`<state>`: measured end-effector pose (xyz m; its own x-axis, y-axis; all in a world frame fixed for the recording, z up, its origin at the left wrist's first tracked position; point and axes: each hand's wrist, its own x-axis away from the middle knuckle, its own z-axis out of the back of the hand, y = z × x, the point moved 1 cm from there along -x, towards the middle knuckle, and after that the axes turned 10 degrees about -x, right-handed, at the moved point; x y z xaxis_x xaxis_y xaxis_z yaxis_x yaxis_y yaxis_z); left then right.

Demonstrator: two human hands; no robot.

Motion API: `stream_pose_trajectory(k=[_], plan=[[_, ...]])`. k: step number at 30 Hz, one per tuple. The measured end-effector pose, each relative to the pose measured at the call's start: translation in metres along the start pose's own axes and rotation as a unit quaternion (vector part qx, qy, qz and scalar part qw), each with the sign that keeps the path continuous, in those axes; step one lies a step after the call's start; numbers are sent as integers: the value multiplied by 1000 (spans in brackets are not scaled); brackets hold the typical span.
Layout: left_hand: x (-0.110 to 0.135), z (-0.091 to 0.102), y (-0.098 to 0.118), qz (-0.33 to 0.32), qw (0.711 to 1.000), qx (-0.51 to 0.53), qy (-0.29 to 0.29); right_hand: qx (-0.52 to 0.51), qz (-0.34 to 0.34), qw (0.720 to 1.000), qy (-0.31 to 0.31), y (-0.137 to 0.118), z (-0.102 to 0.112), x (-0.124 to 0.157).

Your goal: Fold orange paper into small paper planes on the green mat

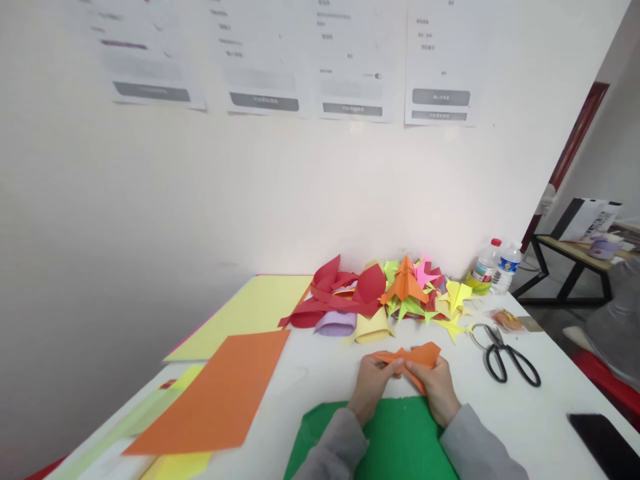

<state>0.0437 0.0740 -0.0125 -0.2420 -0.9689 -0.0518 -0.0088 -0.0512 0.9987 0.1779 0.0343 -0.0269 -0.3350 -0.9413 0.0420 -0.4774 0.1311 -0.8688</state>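
Observation:
A folded piece of orange paper (424, 355) is held between my two hands, just above the white table. My left hand (375, 381) pinches its left part, thumb pointing inward. On the other side, my right hand (436, 383) grips the right part, its thumb close to the left one near the middle. Some fingers are hidden behind the paper. Below my hands and forearms lies a large green sheet (400, 440) at the near table edge.
Orange sheets (220, 393) and a pale yellow sheet (235, 313) lie left. Folded paper shapes (405, 287) and rolled red paper (330, 300) pile against the wall. Scissors (505, 357), bottles (506, 268) and a black phone-like object (603, 440) are on the right.

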Motion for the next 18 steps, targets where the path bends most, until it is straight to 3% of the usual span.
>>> stream_pose_trajectory(k=[6,13,18], plan=[[0,1,-1,-16,1000,13,-1,1,-12,1000,28,-3,-7,0],[-1,-1,-7,11,999,51,11,-26,-23,999,34,-3,-7,-1],[-9,1,-10,20,993,111,35,-16,4,1000,-6,-4,-6,-7]])
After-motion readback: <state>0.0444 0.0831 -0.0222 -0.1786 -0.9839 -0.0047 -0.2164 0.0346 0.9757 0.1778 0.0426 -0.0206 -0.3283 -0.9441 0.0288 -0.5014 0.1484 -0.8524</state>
